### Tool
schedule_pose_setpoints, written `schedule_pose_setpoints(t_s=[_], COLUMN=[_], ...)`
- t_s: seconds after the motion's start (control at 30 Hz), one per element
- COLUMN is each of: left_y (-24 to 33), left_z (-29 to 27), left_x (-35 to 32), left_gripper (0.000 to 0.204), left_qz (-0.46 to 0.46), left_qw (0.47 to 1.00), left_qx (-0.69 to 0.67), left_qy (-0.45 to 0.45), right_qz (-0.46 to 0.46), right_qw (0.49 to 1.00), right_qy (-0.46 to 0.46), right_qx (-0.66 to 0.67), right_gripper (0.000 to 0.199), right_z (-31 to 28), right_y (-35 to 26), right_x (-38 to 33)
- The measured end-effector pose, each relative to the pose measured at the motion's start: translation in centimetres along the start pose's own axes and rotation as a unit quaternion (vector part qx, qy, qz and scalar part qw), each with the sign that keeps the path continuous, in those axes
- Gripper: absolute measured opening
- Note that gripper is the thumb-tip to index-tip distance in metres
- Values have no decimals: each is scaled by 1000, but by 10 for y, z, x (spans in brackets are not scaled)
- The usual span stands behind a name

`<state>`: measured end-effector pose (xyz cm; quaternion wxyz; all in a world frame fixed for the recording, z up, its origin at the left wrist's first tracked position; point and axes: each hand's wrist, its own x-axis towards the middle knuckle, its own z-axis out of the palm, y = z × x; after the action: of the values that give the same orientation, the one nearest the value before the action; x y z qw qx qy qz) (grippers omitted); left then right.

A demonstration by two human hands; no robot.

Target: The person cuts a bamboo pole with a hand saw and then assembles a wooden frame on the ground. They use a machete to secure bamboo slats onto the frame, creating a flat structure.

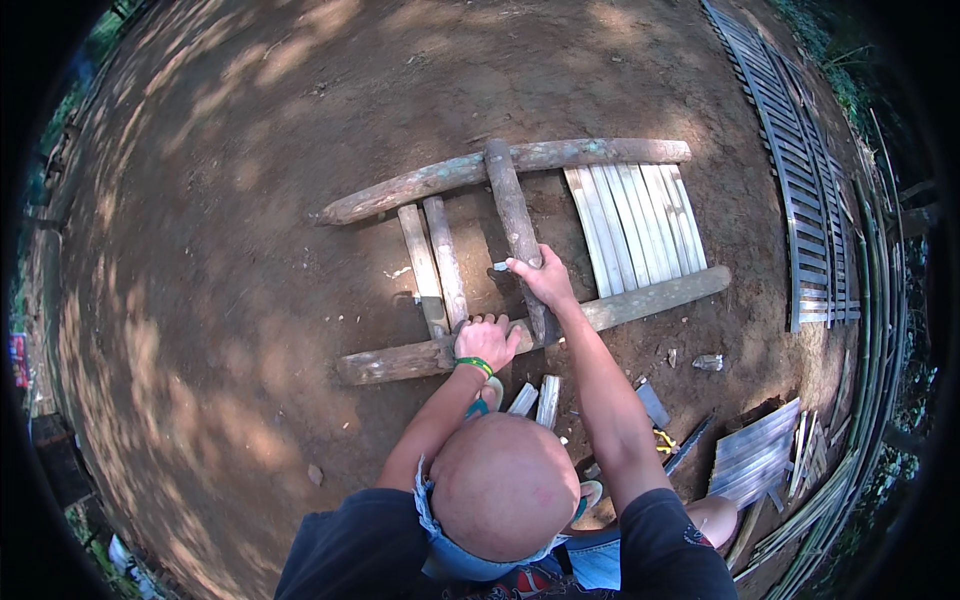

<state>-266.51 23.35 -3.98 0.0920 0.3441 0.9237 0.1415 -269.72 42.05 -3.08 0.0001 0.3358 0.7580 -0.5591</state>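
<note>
Wood blocks [548,402] lie just short of the near log [640,303]. The left hand [487,342] rests over that log with fingers bent; whether it grips, I cannot tell. The right hand [545,281] is wrapped around a shorter log [513,205], which lies across the near log. Beyond, two thin poles [446,260] lie left of it, pale slats [640,225] right; its other end crosses the far log [420,183].

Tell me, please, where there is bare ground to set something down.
Open dirt lies beyond the far log and left of the near log; a bare gap separates the cross log from the slatted panel. It is crowded at lower right, with a ridged sheet, sticks and bamboo poles.
</note>
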Motion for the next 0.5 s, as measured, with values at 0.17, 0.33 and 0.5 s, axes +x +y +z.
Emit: schedule_pose_setpoints(t_s=[0.17, 0.33, 0.5], left_y=[-3, 1, -7], left_z=[0, 1, 6], left_x=[0, 1, -4], left_gripper=[38, 37, 35], left_qz=[-16, -13, -5], left_qw=[1000, 1000, 1000], left_qx=[-16, -19, -11], left_qy=[-8, -8, 13], right_qz=[27, 39, -23], right_qw=[995, 989, 999], right_qy=[-60, -57, 34], right_qx=[79, 133, -33], right_gripper=[65, 69, 74], right_z=[-5, -11, 11], right_y=[1, 4, -23], right_x=[3, 8, -16])
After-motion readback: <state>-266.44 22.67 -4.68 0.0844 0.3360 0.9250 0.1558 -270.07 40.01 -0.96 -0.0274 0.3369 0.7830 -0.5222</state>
